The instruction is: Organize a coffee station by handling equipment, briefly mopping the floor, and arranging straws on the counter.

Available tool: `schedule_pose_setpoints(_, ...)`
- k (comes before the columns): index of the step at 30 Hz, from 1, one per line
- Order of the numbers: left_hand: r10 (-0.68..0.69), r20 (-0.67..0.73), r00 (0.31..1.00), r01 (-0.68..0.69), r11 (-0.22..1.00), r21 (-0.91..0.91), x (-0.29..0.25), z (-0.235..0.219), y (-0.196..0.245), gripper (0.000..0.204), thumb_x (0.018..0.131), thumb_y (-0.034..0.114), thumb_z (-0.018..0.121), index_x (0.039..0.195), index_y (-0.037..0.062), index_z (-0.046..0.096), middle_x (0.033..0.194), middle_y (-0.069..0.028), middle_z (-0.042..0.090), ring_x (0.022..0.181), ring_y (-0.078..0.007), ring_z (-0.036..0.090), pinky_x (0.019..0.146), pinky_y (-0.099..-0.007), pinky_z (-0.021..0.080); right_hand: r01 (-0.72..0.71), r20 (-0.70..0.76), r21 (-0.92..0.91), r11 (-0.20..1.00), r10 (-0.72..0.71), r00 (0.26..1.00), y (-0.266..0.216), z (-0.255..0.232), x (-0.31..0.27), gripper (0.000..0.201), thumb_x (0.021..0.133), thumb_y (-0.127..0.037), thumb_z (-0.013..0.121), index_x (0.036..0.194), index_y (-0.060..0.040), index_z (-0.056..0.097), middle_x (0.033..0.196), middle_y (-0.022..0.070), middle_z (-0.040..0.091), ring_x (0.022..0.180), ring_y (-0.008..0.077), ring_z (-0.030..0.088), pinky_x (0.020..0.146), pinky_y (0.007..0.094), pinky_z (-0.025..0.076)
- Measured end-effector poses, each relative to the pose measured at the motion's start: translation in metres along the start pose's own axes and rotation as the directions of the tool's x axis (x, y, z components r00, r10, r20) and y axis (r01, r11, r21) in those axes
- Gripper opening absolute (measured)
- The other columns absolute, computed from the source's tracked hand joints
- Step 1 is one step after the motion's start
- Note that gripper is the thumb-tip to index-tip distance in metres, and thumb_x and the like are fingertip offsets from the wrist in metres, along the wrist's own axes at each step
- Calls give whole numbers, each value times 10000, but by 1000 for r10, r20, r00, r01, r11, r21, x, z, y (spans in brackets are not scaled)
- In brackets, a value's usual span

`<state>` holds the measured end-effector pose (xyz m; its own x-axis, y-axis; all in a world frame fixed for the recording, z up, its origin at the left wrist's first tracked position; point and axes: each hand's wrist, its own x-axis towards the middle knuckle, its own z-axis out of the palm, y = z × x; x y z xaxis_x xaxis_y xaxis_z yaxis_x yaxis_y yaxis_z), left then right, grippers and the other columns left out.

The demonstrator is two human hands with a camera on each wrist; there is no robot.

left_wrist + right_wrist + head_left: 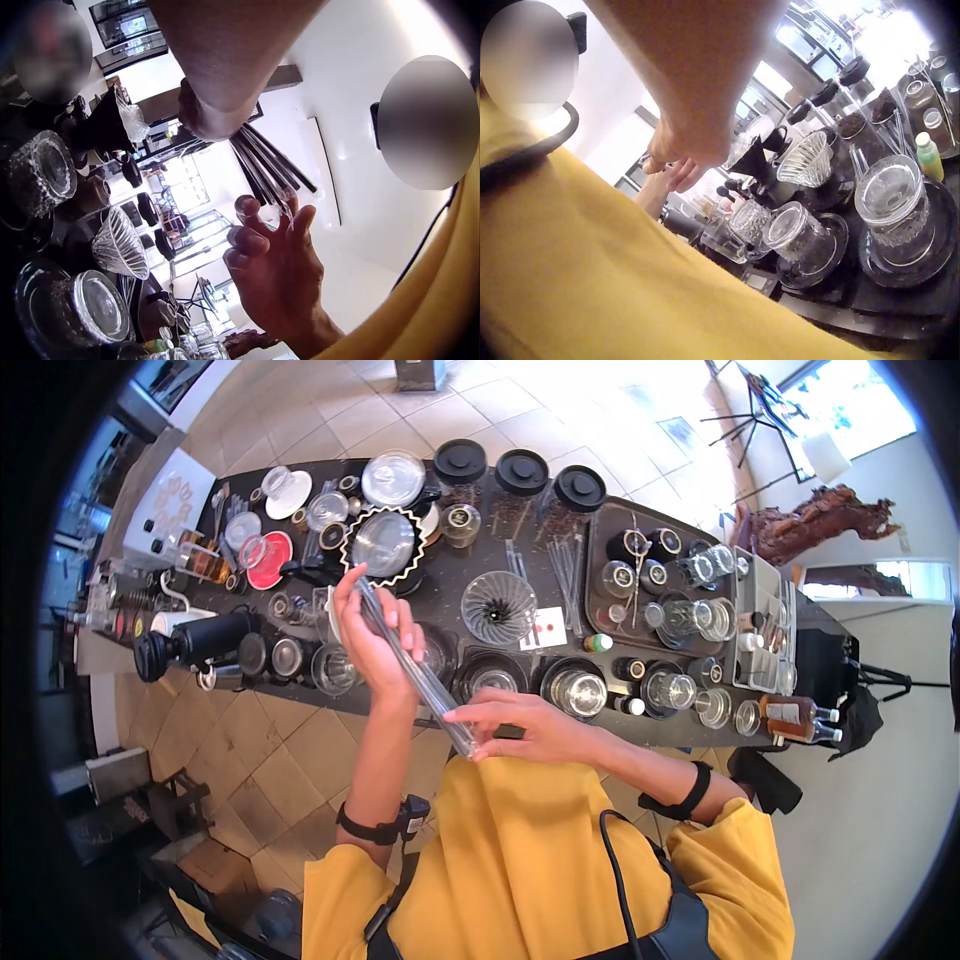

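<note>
A bundle of thin clear tubes (418, 678) slants across the front of the body in the head view. My left hand (378, 640) holds its upper part between thumb and partly bent fingers, palm turned up. At the lower end, my right hand (525, 725) pinches the tubes between thumb and fingers. The left wrist view has the tubes (266, 169) fanned out from my left hand (206, 112), their tips at the fingertips of my right hand (277, 277). In the right wrist view the tubes are hidden behind my right hand (690, 142).
Beyond the hands, a dark table (450, 575) carries a ribbed glass dripper (499, 608), lidded jars (520, 472), upturned glasses on dark saucers (573, 690) and a tray (625, 520) of small jars. More clear tubes (566, 575) lie near the tray. Bottles (795, 718) stand at the right end.
</note>
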<state>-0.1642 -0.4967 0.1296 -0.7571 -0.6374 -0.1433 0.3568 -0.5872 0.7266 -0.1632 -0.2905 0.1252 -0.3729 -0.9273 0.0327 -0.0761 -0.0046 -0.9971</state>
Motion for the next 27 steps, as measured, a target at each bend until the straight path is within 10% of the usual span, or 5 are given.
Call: schedule_pose_setpoints(27,-52,-79,996,53,998,19,5,-8,-5,213,1076,252,423,1270,183,480,781,-2,418,488,-52,344,328,-185,293,115,-65,-151,982,-126,990,-2,-2,7,279,922,-5,636,1188,-78,679,1085,87,558,914,211,698,789,317,579)
